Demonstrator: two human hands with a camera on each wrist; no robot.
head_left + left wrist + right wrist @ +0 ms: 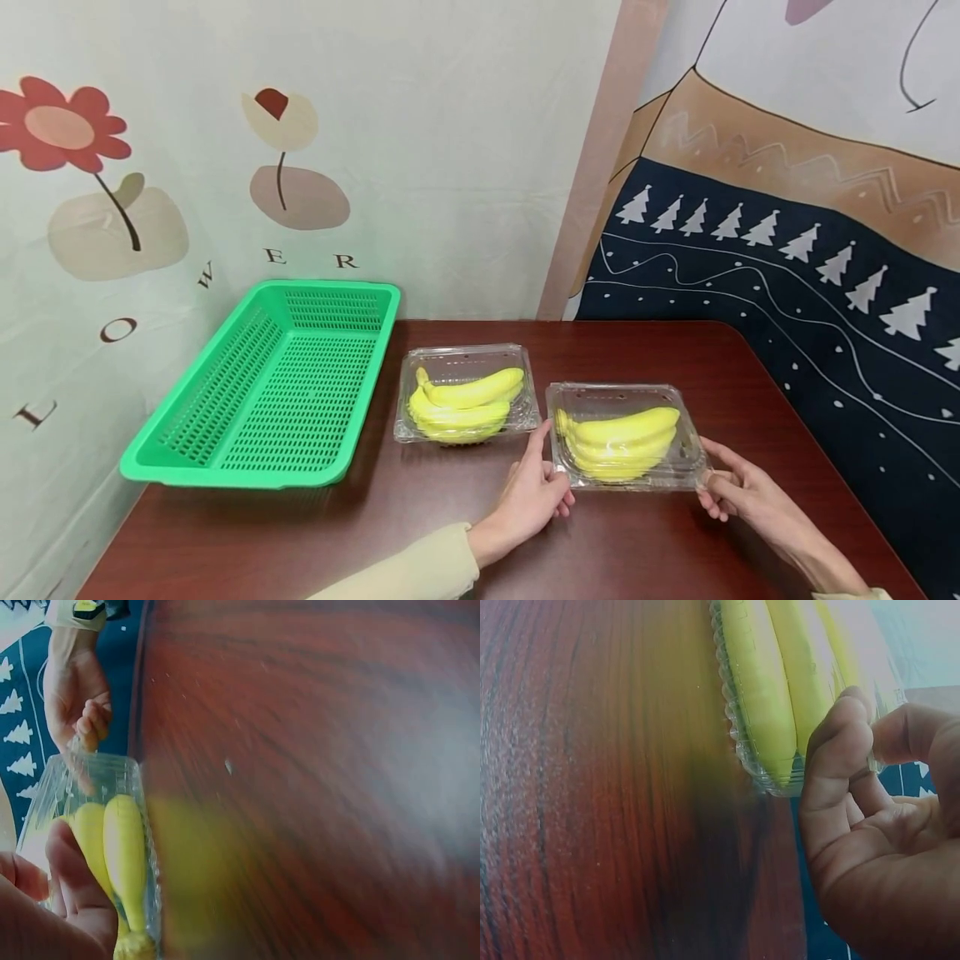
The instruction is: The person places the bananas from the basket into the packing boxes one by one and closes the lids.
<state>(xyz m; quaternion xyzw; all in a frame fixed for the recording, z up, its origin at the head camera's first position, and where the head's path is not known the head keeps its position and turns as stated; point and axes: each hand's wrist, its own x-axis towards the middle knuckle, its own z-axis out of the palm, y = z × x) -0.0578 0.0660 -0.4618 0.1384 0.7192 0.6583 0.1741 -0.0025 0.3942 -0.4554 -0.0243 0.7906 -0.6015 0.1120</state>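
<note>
A clear plastic clamshell box (626, 396) with a bunch of yellow bananas (618, 442) inside is between my two hands. At its left end, my left hand (525, 496) holds the near corner by thumb and fingers, index finger pointing forward along the side. My right hand (742, 492) pinches the right rim between thumb and fingers, as the right wrist view also shows. A second clamshell box (465, 358) of bananas (465, 404) sits on the table to the left, close to my left index fingertip. Whether the held box touches the table, I cannot tell.
A green plastic basket (360, 400) with slotted walls stands at the table's left side. The dark red wooden table (420, 533) ends at a rounded corner on the far right. Printed cloths (465, 167) hang behind and to the right.
</note>
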